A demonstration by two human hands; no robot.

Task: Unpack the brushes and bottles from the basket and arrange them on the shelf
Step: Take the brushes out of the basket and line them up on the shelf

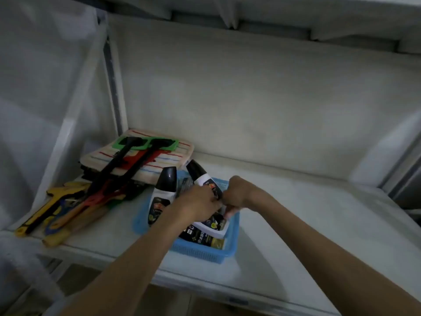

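A blue mesh basket [205, 253] stands on the white shelf [307, 220] near its front edge. Several white bottles with black caps fill it: one [163, 192] stands upright at its left, another [200, 176] leans at the back, and more [210, 229] lie in it. My left hand [198, 205] reaches into the basket with its fingers closed around the leaning bottle. My right hand [237, 193] is beside it over the basket, fingers curled on something I cannot make out. Long-handled brushes [75, 201] in black, red, yellow and blue lie in a pile at the shelf's left.
A striped folded cloth [164, 156] lies at the back left under the brush heads and a green brush head [148, 143]. A white upright post [114, 87] bounds the shelf on the left. Bare shelf stretches to the right of the basket.
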